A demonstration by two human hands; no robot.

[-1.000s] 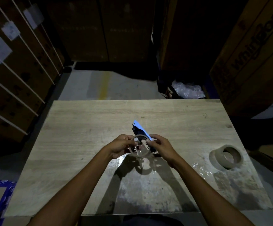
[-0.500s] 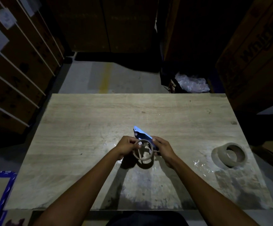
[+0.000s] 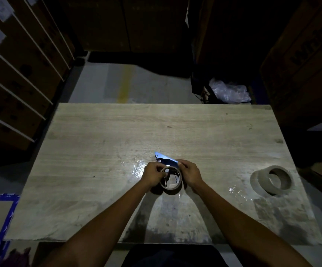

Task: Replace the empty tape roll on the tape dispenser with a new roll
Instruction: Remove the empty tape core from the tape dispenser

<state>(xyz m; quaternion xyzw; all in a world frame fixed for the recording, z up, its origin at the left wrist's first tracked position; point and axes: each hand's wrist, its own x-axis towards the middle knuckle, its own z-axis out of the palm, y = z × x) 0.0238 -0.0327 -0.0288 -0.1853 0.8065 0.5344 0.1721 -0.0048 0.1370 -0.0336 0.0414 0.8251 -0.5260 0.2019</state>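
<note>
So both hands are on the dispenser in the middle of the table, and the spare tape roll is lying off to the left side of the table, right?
Not quite. The head view shows the spare tape roll on the right side of the table, not the left. Both the left hand and right hand are on the dispenser mid-table.

A pale wood-grain counter (image 3: 102, 151) stands in a dim storeroom, lit mostly on its top while the surroundings fall into near darkness; its near edge is scuffed grey and dark. Beyond the far edge lies a grey concrete floor (image 3: 98, 83) with a faded yellow stripe (image 3: 124, 83), and past the far right corner sits crumpled clear plastic wrap (image 3: 229, 92). Strapped cardboard cartons (image 3: 17, 74) with white paper labels stack along the left, tall printed cartons (image 3: 306, 60) rise on the right, and a blue-edged flat box (image 3: 0, 218) lies on the floor off the near left corner.
</note>
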